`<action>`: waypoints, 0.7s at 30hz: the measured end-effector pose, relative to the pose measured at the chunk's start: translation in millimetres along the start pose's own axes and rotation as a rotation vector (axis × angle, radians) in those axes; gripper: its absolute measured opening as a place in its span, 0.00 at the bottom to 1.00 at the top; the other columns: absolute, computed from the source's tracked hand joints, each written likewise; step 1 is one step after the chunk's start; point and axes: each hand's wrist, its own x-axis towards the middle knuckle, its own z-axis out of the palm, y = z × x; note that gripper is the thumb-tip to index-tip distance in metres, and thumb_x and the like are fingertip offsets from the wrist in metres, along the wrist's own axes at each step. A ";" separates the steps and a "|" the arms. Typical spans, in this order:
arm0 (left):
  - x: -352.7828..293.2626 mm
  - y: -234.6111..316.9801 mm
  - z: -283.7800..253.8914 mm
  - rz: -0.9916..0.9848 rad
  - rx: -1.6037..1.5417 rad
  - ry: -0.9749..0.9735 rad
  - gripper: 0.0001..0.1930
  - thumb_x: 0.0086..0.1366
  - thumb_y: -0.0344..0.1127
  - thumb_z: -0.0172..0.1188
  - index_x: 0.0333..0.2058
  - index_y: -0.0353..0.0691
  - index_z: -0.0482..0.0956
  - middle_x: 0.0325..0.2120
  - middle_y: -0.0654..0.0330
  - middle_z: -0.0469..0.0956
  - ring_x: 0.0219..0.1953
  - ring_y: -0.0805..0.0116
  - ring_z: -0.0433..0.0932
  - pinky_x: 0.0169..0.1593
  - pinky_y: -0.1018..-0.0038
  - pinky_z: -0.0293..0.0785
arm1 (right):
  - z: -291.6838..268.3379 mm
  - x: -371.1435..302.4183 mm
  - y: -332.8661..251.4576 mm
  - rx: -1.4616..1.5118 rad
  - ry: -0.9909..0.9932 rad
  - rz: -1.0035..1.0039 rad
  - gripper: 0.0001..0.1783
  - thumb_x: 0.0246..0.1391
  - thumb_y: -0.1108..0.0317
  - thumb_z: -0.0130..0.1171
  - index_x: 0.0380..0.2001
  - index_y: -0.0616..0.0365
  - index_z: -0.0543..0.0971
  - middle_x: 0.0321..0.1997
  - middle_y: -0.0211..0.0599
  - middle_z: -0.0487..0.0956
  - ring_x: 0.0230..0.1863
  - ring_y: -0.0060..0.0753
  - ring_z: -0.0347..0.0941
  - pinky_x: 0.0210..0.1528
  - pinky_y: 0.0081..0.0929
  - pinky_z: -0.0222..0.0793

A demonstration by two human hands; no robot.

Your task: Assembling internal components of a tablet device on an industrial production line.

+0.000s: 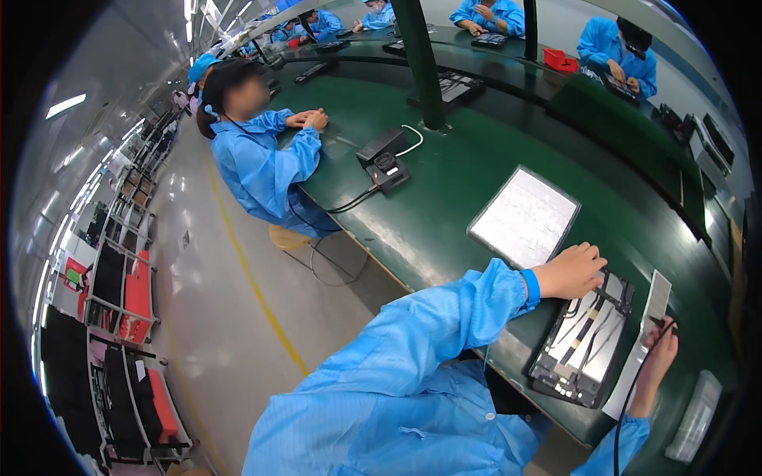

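Note:
An opened tablet (583,341) lies on the green bench in front of me, showing silvery battery panels, black cables and small boards. My left hand (567,271) reaches over its far end, with bent fingers drawn together by the black part there. What those fingertips grip, if anything, is hidden. Beside the tablet's right edge, my right hand (659,361) is closed around something dark and thin that I cannot make out. A black cable (633,393) runs down past this hand. Under and beyond the right hand lies a long white strip (657,297).
A white rectangular panel (525,216) lies beyond my left forearm. Black adapter boxes (385,163) with cables sit farther left, near a green post (421,67). A clear plastic case (694,416) lies at right. A person in blue (258,159) sits at left; others work across the bench.

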 end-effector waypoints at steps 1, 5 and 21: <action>0.6 0.9 1.5 0.005 -0.074 -0.042 0.24 0.66 0.42 0.60 0.54 0.29 0.74 0.41 0.47 0.76 0.48 0.49 0.74 0.53 0.60 0.72 | 22.3 -4.0 -8.9 0.008 0.008 0.000 0.19 0.70 0.54 0.53 0.47 0.60 0.78 0.28 0.23 0.73 0.27 0.14 0.65 0.30 0.15 0.60; -12.0 -17.6 -27.7 0.154 -0.319 -0.150 0.37 0.61 0.48 0.66 0.61 0.28 0.67 0.51 0.41 0.75 0.53 0.43 0.73 0.57 0.58 0.70 | 118.3 -2.0 -51.9 -0.201 -0.183 0.099 0.15 0.67 0.59 0.55 0.45 0.60 0.80 0.29 0.27 0.75 0.26 0.15 0.67 0.27 0.16 0.63; -14.4 0.6 -69.2 0.089 -0.215 -0.172 0.25 0.56 0.40 0.71 0.50 0.39 0.74 0.51 0.55 0.76 0.50 0.51 0.77 0.52 0.63 0.75 | 155.8 13.0 -37.8 -0.123 -0.364 0.176 0.11 0.65 0.63 0.61 0.39 0.60 0.76 0.25 0.34 0.81 0.22 0.15 0.75 0.21 0.11 0.65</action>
